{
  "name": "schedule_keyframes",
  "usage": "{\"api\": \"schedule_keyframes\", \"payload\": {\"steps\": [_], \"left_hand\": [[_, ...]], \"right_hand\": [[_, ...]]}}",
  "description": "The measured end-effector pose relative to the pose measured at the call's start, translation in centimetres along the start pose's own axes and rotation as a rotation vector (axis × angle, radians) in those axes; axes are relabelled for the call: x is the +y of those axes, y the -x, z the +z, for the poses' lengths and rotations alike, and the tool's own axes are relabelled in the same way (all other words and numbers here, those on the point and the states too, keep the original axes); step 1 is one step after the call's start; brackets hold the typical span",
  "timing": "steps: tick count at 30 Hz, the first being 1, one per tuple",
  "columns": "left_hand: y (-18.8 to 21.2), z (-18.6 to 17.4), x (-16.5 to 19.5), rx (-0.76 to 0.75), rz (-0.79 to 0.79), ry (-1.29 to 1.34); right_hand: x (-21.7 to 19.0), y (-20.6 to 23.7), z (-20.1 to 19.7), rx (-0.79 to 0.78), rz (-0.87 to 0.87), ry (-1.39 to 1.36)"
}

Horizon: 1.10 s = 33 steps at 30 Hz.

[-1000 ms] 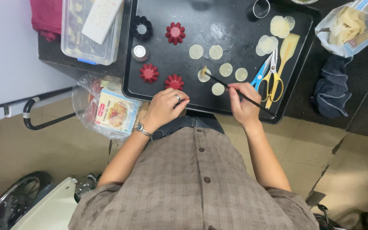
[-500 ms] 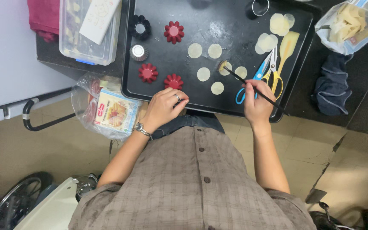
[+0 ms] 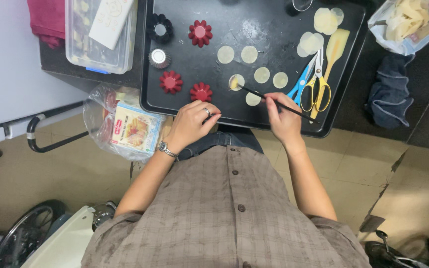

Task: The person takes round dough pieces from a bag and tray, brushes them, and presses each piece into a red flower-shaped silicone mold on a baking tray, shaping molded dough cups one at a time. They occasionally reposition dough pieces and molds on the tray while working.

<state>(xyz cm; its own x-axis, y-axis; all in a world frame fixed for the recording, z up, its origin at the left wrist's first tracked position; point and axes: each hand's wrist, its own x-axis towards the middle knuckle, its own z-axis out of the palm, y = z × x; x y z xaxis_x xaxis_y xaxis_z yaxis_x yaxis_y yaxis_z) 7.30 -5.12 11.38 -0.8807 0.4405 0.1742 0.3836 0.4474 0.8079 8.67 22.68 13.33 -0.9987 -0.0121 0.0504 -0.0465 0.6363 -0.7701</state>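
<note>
The right hand (image 3: 284, 119) holds a thin black brush (image 3: 269, 97), its tip on a pale cream dough disc (image 3: 236, 81) daubed yellow. More cream discs (image 3: 261, 75) lie just beyond that hand on the glossy black tray (image 3: 274, 30). To its right lie scissors (image 3: 314, 84), one pair blue-handled, one yellow, beside a pale yellow spatula (image 3: 334, 44). Just past the left hand (image 3: 190, 123) sit dark red flower-shaped moulds (image 3: 201, 92), with a black one (image 3: 160, 28) and a silver one (image 3: 159, 58) farther off. The left wrist wears a silver watch (image 3: 166, 148). The shirt (image 3: 224, 213) is brown-grey plaid.
</note>
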Motion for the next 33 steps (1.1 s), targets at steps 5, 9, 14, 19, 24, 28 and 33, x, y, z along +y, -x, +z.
{"api": "schedule_keyframes", "payload": {"steps": [5,9,14,19,24,28,33], "left_hand": [[0.3,0.0,0.1,0.006,-0.016,-0.003],[0.1,0.1,0.1,-0.012,-0.017,0.005],[-0.4,0.4,0.3,-0.023,0.009,0.012],[-0.7,0.8,0.5,-0.038,0.000,0.012],[-0.9,1.7,0.7,-0.097,0.011,0.021],[-1.1,2.1,0.7,-0.112,0.018,0.017],[-1.2,1.9,0.5,-0.118,0.006,-0.002]], "right_hand": [[1.2,2.5,-2.7,0.080,0.068,-0.001],[2.7,4.2,-3.4,0.009,0.059,0.064],[3.7,5.3,-3.5,0.114,0.174,-0.085],[2.5,5.5,-4.2,0.161,0.051,0.079],[-0.1,5.0,-2.2,-0.032,-0.231,0.306],[-1.0,4.8,-1.3,-0.122,-0.302,0.286],[-0.9,5.5,-2.0,-0.013,-0.223,0.344]]}}
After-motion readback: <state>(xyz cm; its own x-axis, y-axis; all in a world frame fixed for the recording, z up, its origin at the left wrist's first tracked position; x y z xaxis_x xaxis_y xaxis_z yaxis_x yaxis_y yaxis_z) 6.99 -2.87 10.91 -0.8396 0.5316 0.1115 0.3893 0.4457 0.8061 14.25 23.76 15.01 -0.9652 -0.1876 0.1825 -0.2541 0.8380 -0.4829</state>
